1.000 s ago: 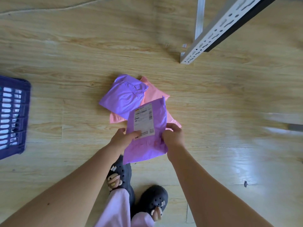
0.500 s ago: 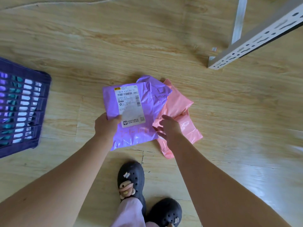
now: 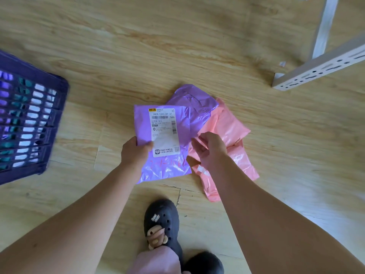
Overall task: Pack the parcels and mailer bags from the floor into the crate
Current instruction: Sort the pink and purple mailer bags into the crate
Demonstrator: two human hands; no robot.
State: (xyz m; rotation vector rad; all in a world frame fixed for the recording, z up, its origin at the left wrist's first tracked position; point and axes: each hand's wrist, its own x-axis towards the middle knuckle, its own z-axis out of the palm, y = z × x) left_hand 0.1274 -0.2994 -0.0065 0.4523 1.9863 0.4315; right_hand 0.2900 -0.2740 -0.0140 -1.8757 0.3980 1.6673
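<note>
So the person is bent over the wooden floor (image 3: pixel 177 46) with both bare arms reaching down. Left hand (image 3: pixel 136 153) has a proper grip on a purple mailer bag (image 3: pixel 165 163): thumb on top, pressing the lower left corner of its white shipping label (image 3: pixel 164 131), the other fingers tucked underneath. The label faces up, with the barcode at the far end. I can't tell if the bag is lifted clear or if its near edge drags on the floor.

Right hand (image 3: pixel 211 151) is at about 3 o'clock from that bag, just beside its edge. The fingers are loosely bent and spread with nothing in them, hovering over a pink mailer bag (image 3: pixel 233 127). I can't say if it's touching the plastic.

The pink one lies flat on the floor, and a second purple mailer bag (image 3: pixel 197 103) lies crumpled over its far left corner, at roughly 1 o'clock from the held bag.

The crate (image 3: pixel 29 125) is a dark purple slotted plastic one, well off at 9 o'clock, with some white and teal showing through the slots. It's kinda blurry.

A grey perforated metal frame (image 3: pixel 320 66) sits up at 2 o'clock. The person's feet in black clogs (image 3: pixel 162 220) are at 6 o'clock.
</note>
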